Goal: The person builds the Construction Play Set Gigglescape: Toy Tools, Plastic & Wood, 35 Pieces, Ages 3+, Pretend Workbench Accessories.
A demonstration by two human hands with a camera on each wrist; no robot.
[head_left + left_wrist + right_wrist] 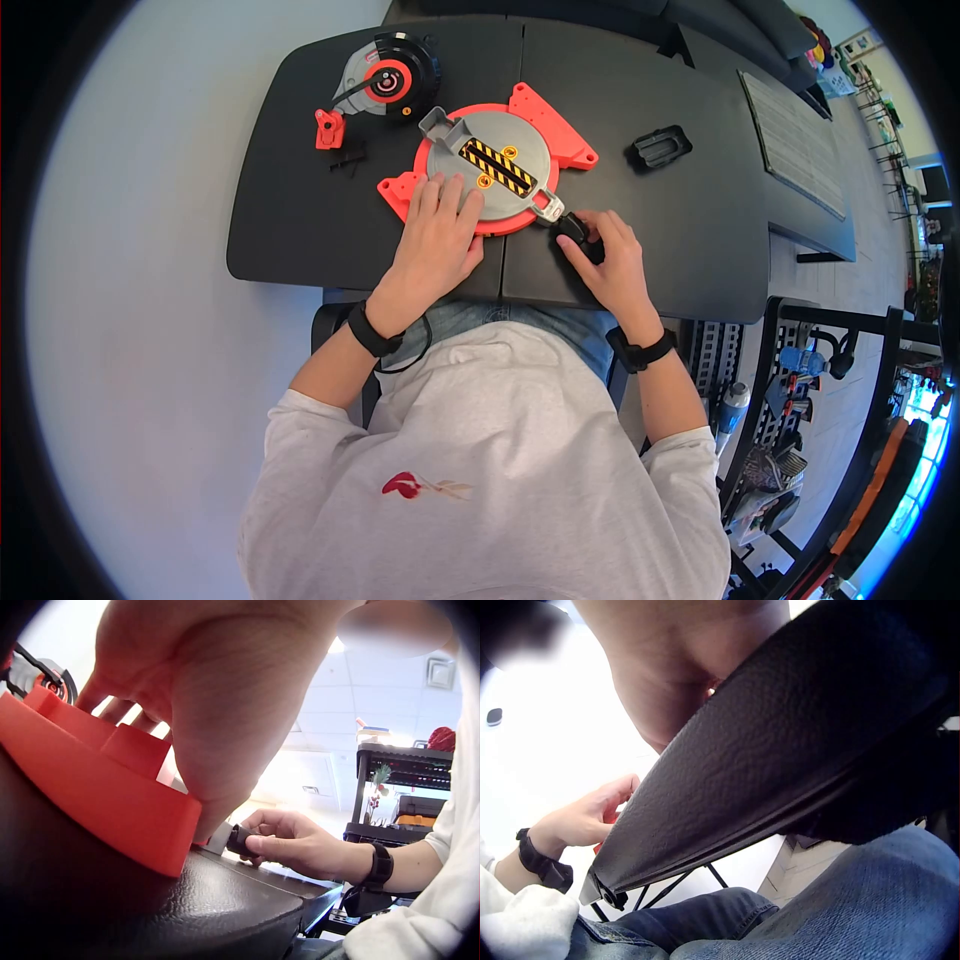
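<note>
Black table (680,230): pebbled top, seam runs across. Dark grey sofa (740,25) stands beyond far edge. Pale floor (865,290) at right. Left-wrist view: black shelving unit (405,757), items on its tiers; white panelled ceiling (382,690), square vent (440,673). Bright bluish light (930,450), lower right of head view.

We rest our left hand (435,240), fingers extended, on the near-left of the base (548,125); our right hand (614,264), fingers curled, grips just off its near-right.
</note>
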